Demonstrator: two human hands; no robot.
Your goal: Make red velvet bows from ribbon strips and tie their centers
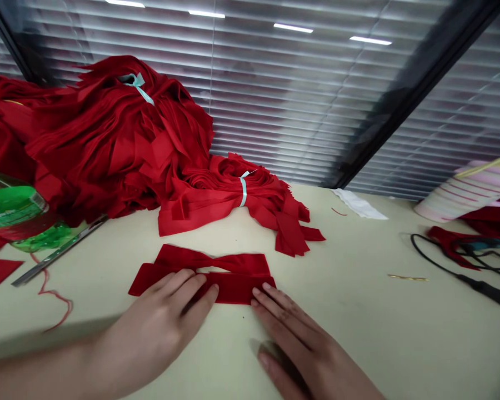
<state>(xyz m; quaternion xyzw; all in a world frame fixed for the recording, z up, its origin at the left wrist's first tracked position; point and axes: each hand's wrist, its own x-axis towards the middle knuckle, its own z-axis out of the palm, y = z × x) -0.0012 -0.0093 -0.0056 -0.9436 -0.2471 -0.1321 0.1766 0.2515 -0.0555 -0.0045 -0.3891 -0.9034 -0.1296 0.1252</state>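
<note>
A flat red velvet bow (204,275) lies on the cream tabletop (337,328), pinched at its middle, with its lower band folded across. My left hand (158,322) rests flat, its fingertips lying on the bow's lower left part. My right hand (295,350) lies open to the right, fingertips at the bow's lower right edge. Neither hand grips anything. Behind the bow sits a bundle of red ribbon pieces (233,205) tied with pale blue tape.
A large heap of red fabric pieces (116,139) rises at back left. A green plastic bottle (12,205) and a metal ruler (58,250) lie left, with red thread (54,297). On the right are a thin needle (408,278), a black-corded tool (479,286) and a striped roll (462,194).
</note>
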